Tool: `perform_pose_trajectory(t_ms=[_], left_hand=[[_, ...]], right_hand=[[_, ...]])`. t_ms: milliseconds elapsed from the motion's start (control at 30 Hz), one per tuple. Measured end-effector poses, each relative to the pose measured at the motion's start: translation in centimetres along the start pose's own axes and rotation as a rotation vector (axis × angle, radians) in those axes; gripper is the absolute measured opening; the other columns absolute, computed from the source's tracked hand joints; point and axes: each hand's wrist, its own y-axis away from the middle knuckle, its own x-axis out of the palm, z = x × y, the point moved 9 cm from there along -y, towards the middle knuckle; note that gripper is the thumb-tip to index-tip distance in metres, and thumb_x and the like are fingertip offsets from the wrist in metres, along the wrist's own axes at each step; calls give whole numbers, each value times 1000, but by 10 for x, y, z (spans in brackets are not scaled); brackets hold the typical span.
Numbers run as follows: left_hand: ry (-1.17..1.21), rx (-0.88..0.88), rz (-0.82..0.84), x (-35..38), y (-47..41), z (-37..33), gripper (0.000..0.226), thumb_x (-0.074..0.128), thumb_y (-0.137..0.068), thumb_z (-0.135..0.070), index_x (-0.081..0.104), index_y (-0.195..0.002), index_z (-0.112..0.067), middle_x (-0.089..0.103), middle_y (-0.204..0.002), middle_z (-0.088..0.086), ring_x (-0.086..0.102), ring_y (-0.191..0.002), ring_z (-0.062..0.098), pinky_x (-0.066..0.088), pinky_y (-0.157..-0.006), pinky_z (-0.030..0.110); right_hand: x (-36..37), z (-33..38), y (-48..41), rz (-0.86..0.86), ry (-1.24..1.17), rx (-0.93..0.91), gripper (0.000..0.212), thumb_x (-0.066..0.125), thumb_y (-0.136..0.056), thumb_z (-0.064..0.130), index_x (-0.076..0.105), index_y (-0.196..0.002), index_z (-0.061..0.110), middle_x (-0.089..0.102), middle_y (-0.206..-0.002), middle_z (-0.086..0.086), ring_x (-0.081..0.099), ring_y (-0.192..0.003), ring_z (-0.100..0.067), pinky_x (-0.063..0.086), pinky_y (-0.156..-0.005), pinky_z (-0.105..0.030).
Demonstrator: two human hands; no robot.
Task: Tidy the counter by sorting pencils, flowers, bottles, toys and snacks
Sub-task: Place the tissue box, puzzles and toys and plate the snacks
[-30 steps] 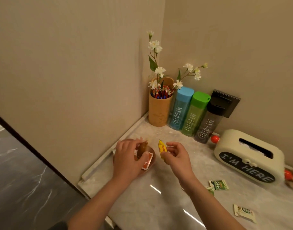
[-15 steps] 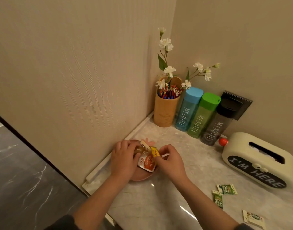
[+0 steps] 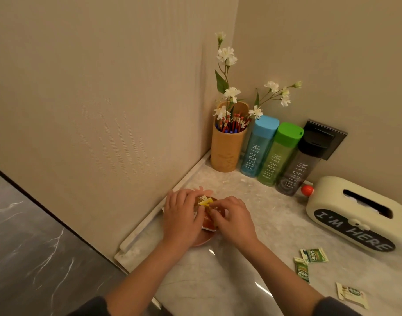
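By the surface's [image 3: 259, 226] raised left edge, the left hand [image 3: 181, 215] curled over the snack packets [image 3: 208, 225] in a pink dish [image 3: 201, 242], and the right hand [image 3: 233, 218] pinched a yellow packet [image 3: 205, 202] atop them. Rightward, bare marble lay open up to loose sachets [image 3: 314, 255] and the tissue box [image 3: 332, 201].

Pencils [image 3: 232, 124] and white flowers [image 3: 230, 92] stand in a tan cup [image 3: 227, 151]; blue bottle [image 3: 259, 147], green bottle [image 3: 278, 156] and black bottle [image 3: 296, 172] upright in a row beside it; yellow snack packet [image 3: 205, 202] on a pink dish [image 3: 201, 241]; three green snack packets [image 3: 314, 255] loose on the table [image 3: 241, 281]
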Motion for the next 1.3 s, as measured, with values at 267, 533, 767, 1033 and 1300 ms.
perform_pose_trajectory(t_ms=[267,533,767,1033,1300], left_hand=[[259,186,179,37,30,-75,25,44,-92,-34,56,-115,-35,47,-115,-21,41,-114,-4,29,-94,10],[167,379,475,102,75,-131,34,49,-91,-42,55,-124,-36,49,-123,-18,37,-120,1,35,-96,17],[-15,456,535,125,90,-142,45,51,-89,-39,49,-134,-35,48,-131,-17,37,-123,8,33,-99,22],[48,366,511,122,92,-142,32,56,-91,-30,57,-123,-35,51,-112,-10,52,-103,9,43,-87,22],[172,136,192,60,71,-93,27,52,-95,-30,57,-121,-34,52,-113,-16,53,-98,1,47,-79,20]], right_hand=[[-70,-66,58,-213,-152,174,27,60,-89,17,64,-92,44,61,-95,26,54,-99,4,44,-83,-19],[-108,-120,128,-318,59,366,24,65,-82,23,63,-102,37,56,-89,20,53,-92,-2,45,-72,-22],[-102,-138,151,-234,170,462,31,64,-84,28,62,-115,28,58,-117,8,53,-110,-15,49,-84,-31],[-97,-134,146,-154,98,446,28,66,-76,17,67,-101,29,62,-99,11,59,-93,-10,49,-76,-25],[-81,-95,115,-251,-186,324,19,76,-70,18,61,-70,30,61,-78,9,58,-72,-4,45,-61,-18]])
